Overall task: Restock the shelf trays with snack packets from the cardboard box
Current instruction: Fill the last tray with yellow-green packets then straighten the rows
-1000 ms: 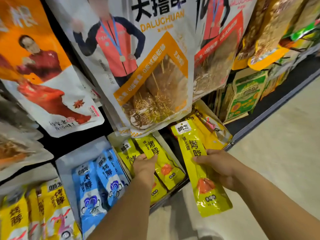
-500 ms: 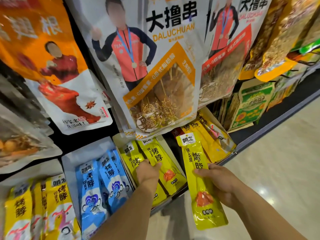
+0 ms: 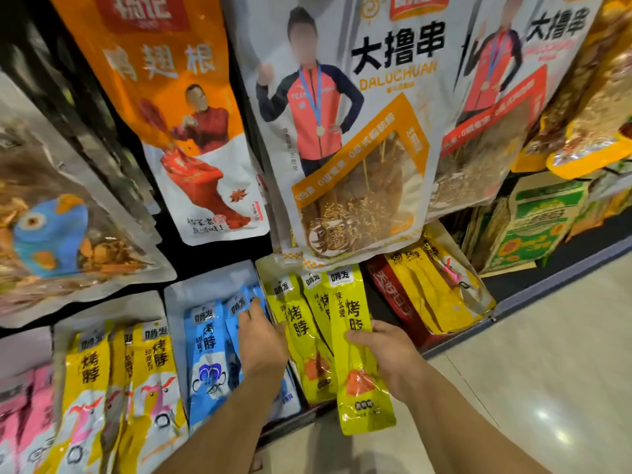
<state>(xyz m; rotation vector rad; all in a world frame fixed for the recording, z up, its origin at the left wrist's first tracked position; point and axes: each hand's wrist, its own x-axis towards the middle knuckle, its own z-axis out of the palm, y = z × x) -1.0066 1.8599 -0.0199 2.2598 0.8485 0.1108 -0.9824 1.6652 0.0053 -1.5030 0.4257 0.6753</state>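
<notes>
— What's the right hand doing?
— The right hand [image 3: 386, 357] grips a yellow snack packet [image 3: 352, 306] at mid-length, thumb across its front. The packet's top end lies over the other yellow packets [image 3: 301, 326] in their shelf tray [image 3: 262, 266], and its bottom end hangs out past the tray's front.
— And the left?
— The left hand [image 3: 261, 340] lies with fingers stretched onto the blue packets [image 3: 208, 347] in the neighbouring tray [image 3: 205, 285], holding nothing.

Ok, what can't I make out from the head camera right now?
Head view only.
Cardboard box: outside the frame.
Left hand: its back hides the fingertips, so any grip on the blue packets is unclear.
Yellow tray: rear covered by the hanging skewer bag.
Pink packets: cut by the left edge, blurred.
</notes>
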